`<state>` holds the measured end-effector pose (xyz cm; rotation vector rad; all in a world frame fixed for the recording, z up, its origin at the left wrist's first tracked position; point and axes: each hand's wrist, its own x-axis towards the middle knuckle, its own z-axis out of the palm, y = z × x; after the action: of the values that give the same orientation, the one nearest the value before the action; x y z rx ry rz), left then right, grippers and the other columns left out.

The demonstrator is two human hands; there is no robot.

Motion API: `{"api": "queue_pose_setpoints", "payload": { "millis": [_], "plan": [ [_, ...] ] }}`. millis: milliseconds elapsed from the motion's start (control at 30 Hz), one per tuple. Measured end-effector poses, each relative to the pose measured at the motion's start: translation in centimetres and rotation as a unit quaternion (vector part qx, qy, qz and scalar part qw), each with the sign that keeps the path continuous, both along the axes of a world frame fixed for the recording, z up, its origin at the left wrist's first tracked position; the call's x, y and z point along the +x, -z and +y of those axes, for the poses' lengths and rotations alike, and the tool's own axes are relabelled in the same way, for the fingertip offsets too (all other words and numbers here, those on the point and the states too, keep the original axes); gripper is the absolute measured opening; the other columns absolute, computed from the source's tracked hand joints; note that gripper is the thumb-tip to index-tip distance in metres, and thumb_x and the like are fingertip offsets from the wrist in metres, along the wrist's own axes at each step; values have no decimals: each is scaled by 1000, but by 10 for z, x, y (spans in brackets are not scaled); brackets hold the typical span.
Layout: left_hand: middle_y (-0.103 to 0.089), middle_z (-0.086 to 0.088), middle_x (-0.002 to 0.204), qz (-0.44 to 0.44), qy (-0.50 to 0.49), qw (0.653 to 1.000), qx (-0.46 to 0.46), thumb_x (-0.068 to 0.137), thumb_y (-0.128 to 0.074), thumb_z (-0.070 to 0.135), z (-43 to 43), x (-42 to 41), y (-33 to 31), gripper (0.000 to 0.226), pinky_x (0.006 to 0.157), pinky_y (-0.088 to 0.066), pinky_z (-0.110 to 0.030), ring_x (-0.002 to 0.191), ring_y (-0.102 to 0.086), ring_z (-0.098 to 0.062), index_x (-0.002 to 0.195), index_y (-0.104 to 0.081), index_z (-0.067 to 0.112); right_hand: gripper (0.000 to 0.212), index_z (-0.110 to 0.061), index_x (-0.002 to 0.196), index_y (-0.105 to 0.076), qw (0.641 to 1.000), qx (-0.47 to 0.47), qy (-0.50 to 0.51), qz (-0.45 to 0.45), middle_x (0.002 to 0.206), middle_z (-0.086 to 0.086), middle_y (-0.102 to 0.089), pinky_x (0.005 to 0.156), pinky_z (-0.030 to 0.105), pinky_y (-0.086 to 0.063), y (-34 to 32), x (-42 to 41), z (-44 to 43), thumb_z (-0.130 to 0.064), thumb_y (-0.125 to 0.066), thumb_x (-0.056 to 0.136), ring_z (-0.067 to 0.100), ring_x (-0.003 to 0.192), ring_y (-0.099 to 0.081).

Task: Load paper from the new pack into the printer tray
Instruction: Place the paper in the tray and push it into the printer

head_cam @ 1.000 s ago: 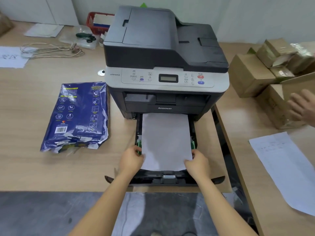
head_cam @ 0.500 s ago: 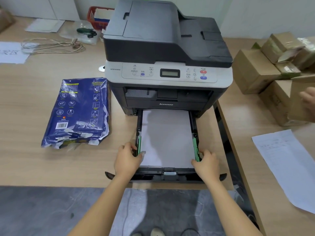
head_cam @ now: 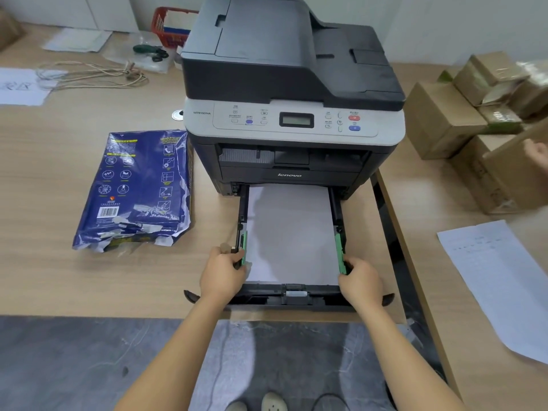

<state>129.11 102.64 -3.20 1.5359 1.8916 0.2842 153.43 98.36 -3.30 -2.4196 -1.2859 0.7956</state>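
A black and grey Lenovo printer (head_cam: 292,93) is seen standing on a wooden surface (head_cam: 59,277), with its paper tray (head_cam: 292,296) pulled out toward the surface's front edge. A stack of white paper (head_cam: 292,232) is laid flat in the tray, between the two side rails, and its far end is hidden under the printer body. The left hand (head_cam: 222,275) is closed around the tray's left rail, the fingers curled over the green left paper guide (head_cam: 243,247). The right hand (head_cam: 360,281) is closed likewise on the right rail, with the fingers pressed against the green right paper guide (head_cam: 340,252). Both guides are set just beside the long edges of the stack; whether they are touching the paper cannot be told. The torn-open blue paper pack (head_cam: 136,188) is left lying flat on the surface to the left of the printer, well apart from the tray, its ragged open end turned toward the front edge. A loose printed sheet (head_cam: 501,280) is seen on the neighbouring surface at right, and behind it brown cardboard boxes (head_cam: 444,120) are stacked. A coiled cord (head_cam: 95,74) and a red basket (head_cam: 170,28) are placed behind the pack, near the wall.
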Motion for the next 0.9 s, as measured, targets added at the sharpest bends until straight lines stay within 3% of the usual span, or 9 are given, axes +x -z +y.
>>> {"api": "queue_pose_setpoints", "payload": {
  "millis": [67,133,233,300,467,567,700,767,900],
  "plan": [
    [-45,-8,128,-2,15,1000,-8,86,-62,36,-1,-4,-3,46,86,-46,-33,110,-54,-25,128,-58,19,38,-6,126,-58,1000,-8,-8,-1,116,13,-68,61,26,-44,-4,0,-1,-7,-56,87,27,90,-62],
    [-49,-7,125,-7,16,1000,-10,85,-63,39,-3,-8,-8,45,81,-46,-32,104,-58,-27,124,-62,18,33,0,119,-59,1000,-8,1,6,113,16,-67,67,31,-48,-9,0,-3,-8,-57,87,28,89,-60],
    [-56,-6,108,-7,-6,1000,9,85,-62,34,-10,-14,-18,29,75,-47,-32,92,-60,-28,106,-71,17,48,6,130,-49,999,4,17,30,125,19,-61,84,35,-48,-17,3,-12,-13,-60,87,32,111,-58],
    [-61,-4,100,-6,-28,999,23,84,-62,31,-18,-19,-24,21,70,-42,-30,85,-57,-24,98,-73,20,61,0,140,-41,999,22,17,40,138,17,-54,96,36,-46,-24,5,-24,-19,-64,87,30,125,-51],
    [-68,-8,98,5,-56,994,89,78,-67,33,-40,-34,-28,14,85,-41,-36,105,-55,-30,85,-74,24,63,-8,138,-48,993,110,28,-23,148,13,-41,110,39,-32,-36,-3,-58,-29,-70,83,27,138,-32],
    [-62,-9,108,-8,-44,995,91,77,-69,40,-57,-41,-30,25,95,-36,-38,116,-47,-30,94,-72,22,71,-11,143,-41,994,104,30,-31,158,14,-23,117,43,-19,-36,-12,-81,-35,-69,83,27,147,-14],
    [-52,-11,117,-49,-22,993,107,75,-72,39,-86,-48,-35,42,100,-33,-35,120,-40,-29,111,-65,17,84,-17,150,-25,994,98,42,36,162,11,-9,118,43,-15,-41,-22,-110,-34,-71,82,27,149,-6],
    [-45,-15,127,-80,-40,990,105,73,-75,36,-95,-54,-35,60,104,-32,-34,125,-37,-30,125,-55,14,91,-15,152,-18,989,109,60,75,161,9,-13,118,42,-16,-40,-25,-120,-31,-73,81,25,148,-10],
    [-28,-20,146,-109,-81,987,83,68,-81,31,-109,-56,-35,103,112,-25,-37,136,-28,-32,145,-20,2,100,-9,150,-18,977,90,115,155,152,14,-36,112,48,-35,-32,-27,-131,-33,-79,74,29,137,-37]
  ]
}}
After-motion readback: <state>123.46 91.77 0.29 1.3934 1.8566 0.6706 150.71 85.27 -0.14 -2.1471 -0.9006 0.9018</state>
